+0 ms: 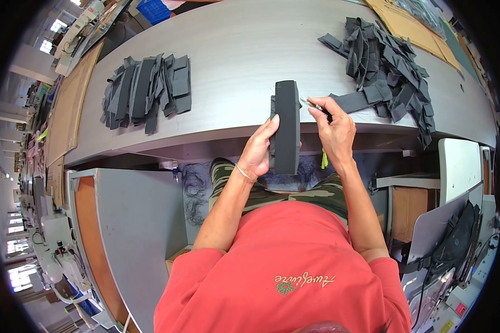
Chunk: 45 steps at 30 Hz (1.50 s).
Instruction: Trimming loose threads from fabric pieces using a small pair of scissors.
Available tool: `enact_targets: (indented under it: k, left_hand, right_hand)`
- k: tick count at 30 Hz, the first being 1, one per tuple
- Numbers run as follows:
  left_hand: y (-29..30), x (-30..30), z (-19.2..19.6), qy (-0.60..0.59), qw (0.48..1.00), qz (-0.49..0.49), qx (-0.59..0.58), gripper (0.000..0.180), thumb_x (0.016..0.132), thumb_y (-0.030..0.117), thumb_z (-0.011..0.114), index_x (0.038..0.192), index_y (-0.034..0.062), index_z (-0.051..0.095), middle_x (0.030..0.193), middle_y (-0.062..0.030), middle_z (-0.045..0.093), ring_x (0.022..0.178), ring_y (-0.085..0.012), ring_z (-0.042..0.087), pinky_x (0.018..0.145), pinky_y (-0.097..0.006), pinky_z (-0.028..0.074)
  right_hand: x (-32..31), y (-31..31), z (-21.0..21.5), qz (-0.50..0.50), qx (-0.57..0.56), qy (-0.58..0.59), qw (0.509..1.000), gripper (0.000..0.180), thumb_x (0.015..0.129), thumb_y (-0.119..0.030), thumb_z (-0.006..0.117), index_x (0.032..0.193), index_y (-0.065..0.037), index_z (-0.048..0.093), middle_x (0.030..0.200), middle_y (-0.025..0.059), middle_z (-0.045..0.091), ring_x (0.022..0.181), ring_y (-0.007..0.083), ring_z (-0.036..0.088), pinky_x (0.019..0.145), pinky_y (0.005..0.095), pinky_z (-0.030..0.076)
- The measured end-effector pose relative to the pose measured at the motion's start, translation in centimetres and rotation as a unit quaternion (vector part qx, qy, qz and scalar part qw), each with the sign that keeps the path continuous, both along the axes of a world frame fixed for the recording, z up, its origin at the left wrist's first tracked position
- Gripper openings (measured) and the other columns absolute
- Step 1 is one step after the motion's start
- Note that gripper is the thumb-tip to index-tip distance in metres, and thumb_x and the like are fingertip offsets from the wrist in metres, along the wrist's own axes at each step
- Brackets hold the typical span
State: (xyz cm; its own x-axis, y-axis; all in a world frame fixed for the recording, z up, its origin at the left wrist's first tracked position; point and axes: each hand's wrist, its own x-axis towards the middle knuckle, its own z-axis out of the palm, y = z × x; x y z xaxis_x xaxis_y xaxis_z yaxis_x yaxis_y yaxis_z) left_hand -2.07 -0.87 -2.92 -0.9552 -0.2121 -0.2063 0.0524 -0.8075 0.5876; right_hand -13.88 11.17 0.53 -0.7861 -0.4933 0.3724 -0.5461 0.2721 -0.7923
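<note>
The grey bench (244, 61) carries a tangled heap of dark fabric pieces (391, 69) at right and a neater stack (147, 89) at left, seemingly finished. The left hand (258, 152) grips one dark strip (286, 125) upright over the bench edge; the right hand (334, 130) pinches small snips (312, 104) beside it, apparently mid-trim.

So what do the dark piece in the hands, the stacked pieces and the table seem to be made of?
The dark piece, gripped by the left hand, looks like matte charcoal fabric or padded textile: no shine, soft edges. Both piles look the same, limp and folded. The table looks like grey wood-grain laminate, smooth with faint streaks. The right hand pinches a small shiny tool, probably metal.
</note>
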Motion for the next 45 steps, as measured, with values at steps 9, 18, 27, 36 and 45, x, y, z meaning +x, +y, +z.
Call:
enact_targets:
  k: [9, 18, 27, 36, 45]
  left_hand:
    - [0.4, -0.2, 0.2, -0.051, 0.993, 0.025, -0.103, 0.037, 0.098, 0.03, 0.046, 0.125, 0.0054, 0.047, 0.104, -0.0054, 0.059, 0.086, -0.0106, 0.063, 0.072, -0.026, 0.055]
    - [0.0, 0.2, 0.7, -0.059, 0.984, -0.012, -0.168, 0.042, 0.097, 0.034, 0.048, 0.128, 0.0041, 0.046, 0.104, -0.0029, 0.058, 0.087, -0.0075, 0.059, 0.072, -0.023, 0.052]
    - [-0.9, 0.7, 1.4, -0.047, 0.958, -0.109, -0.262, 0.052, 0.096, 0.037, 0.051, 0.135, 0.0034, 0.042, 0.105, -0.001, 0.057, 0.089, -0.0057, 0.055, 0.076, -0.022, 0.048]
    - [-3.2, 1.4, 2.8, -0.065, 0.921, -0.121, -0.364, 0.048, 0.096, 0.036, 0.051, 0.13, 0.0012, 0.048, 0.11, -0.0016, 0.058, 0.092, -0.0076, 0.055, 0.078, -0.022, 0.047]
    - [0.3, 2.1, 11.8, 0.13, 0.848, 0.117, -0.5, 0.041, 0.086, 0.019, 0.062, 0.121, -0.0013, 0.055, 0.12, -0.0166, 0.056, 0.114, -0.0236, 0.051, 0.097, -0.035, 0.039]
  right_hand:
    - [0.7, -0.9, 0.7, 0.08, 0.052, 0.053, 0.994, 0.02, 0.081, -0.012, 0.066, 0.1, -0.009, 0.067, 0.092, 0.0081, 0.068, 0.079, 0.0245, 0.065, 0.069, 0.03, 0.049]
    - [-0.4, -1.0, 0.2, 0.07, 0.054, 0.154, 0.984, 0.013, 0.081, -0.019, 0.066, 0.093, -0.014, 0.068, 0.075, 0.0062, 0.065, 0.067, 0.0256, 0.062, 0.064, 0.034, 0.048]
    - [-4.0, -0.2, 1.9, 0.215, 0.022, -0.069, 0.974, 0.048, 0.079, -0.017, 0.07, 0.125, -0.016, 0.058, 0.101, 0.0009, 0.056, 0.08, 0.0127, 0.049, 0.072, 0.0247, 0.041]
    - [-4.0, 1.1, 1.3, 0.25, -0.014, -0.321, 0.913, 0.041, 0.085, -0.017, 0.066, 0.123, -0.005, 0.058, 0.09, -0.0019, 0.06, 0.081, 0.0064, 0.051, 0.074, 0.0209, 0.04]
    - [-2.9, 0.6, -2.3, 0.147, -0.072, -0.391, 0.906, 0.015, 0.083, -0.014, 0.068, 0.097, -0.009, 0.069, 0.071, -0.0088, 0.053, 0.055, 0.0004, 0.039, 0.049, 0.0163, 0.028]
